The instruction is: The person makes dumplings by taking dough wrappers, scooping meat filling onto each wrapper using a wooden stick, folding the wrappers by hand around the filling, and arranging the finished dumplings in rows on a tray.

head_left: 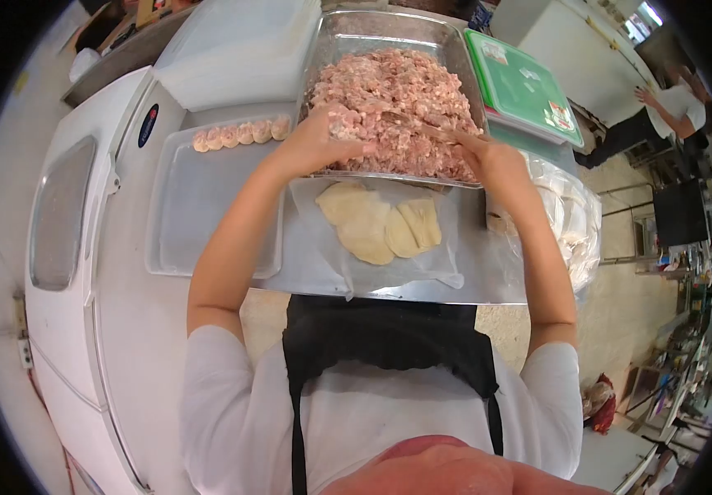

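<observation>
My left hand point(321, 147) is cupped at the near left edge of a clear tub point(354, 25) of ground meat point(409, 78). Its fingers curl around a small meat-filled dumpling point(344, 127), whose wrapper is mostly hidden. Over the meat, my right hand point(492, 161) grips the handle of a spoon point(426, 129), whose head points left and touches the meat. Pale yellow dough wrappers point(364, 223) lie on a plastic sheet point(323, 252) in front of the tub, some folded over or overlapping.
On the left, a translucent tray point(215, 206) holds a row of dumplings point(240, 134) along its far edge. Stacked containers point(236, 49) stand behind it. Green-lidded containers point(525, 82) and a plastic-wrapped bundle point(566, 210) sit at the right. Another person point(674, 111) is farther off.
</observation>
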### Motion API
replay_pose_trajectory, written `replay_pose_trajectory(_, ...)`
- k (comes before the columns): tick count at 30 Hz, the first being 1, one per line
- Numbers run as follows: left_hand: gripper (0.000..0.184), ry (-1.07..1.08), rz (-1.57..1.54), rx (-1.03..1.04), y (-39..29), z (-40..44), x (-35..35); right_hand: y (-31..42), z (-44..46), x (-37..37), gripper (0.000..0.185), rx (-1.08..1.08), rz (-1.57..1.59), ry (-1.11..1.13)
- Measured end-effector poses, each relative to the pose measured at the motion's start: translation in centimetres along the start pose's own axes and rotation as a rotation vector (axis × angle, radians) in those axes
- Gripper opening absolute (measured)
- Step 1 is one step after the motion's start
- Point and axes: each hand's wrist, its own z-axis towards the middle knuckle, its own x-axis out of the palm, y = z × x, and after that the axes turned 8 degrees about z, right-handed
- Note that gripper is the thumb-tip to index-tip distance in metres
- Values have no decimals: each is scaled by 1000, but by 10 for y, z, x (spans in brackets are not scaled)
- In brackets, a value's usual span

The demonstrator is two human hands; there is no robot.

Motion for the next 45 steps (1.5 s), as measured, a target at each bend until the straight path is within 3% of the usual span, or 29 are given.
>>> replay_pose_trajectory(3,62,57,-82,-23,-31,-25,-11,-8,-8,-24,28,37,292,17)
replay_pose_trajectory(6,51,-84,36,317,-21,-14,-2,12,-16,-36,30,-19,669,41)
replay_pose_trajectory(9,39,-84,157,600,-11,5,4,31,-17,-9,29,-109,588,115)
replay_pose_trajectory(12,38,43,212,407,-7,18,5,17,-8,-1,29,-78,591,210)
replay_pose_trajectory(15,47,50,123,123,-4,25,15,22,-10,-27,27,-49,164,42)
replay_pose_trajectory(18,55,-24,177,167,-3,34,15,31,-19,-9,26,-158,270,-238)
replay_pose_trajectory(21,67,-27,271,204,1,39,19,-1,-6,17,27,-251,294,-192)
replay_pose_trajectory(24,70,-153,329,326,7,21,19,-14,-15,-19,25,29,65,0)
replay_pose_trajectory(26,71,64,64,132,-20,6,9,-18,-20,-32,26,48,272,-6)
replay_pose_trajectory(28,70,107,25,135,-27,3,9,-6,-28,-51,30,35,512,22)
replay_pose_trajectory(30,66,-29,224,337,-25,5,12,4,-34,-38,27,-109,454,20)
replay_pose_trajectory(34,63,123,211,340,-30,9,17,7,-26,-18,26,-168,575,152)
replay_pose_trajectory(38,63,21,79,293,-3,14,23,35,-27,-49,25,-81,136,-52)
replay_pose_trajectory(41,50,18,78,300,-9,11,18,26,-25,-16,24,-269,163,-84)
replay_pose_trajectory(42,44,31,105,305,-11,10,17,26,-23,-22,24,-228,141,-70)
replay_pose_trajectory(45,62,5,141,296,-8,4,12,29,-15,-57,26,-61,132,-17)
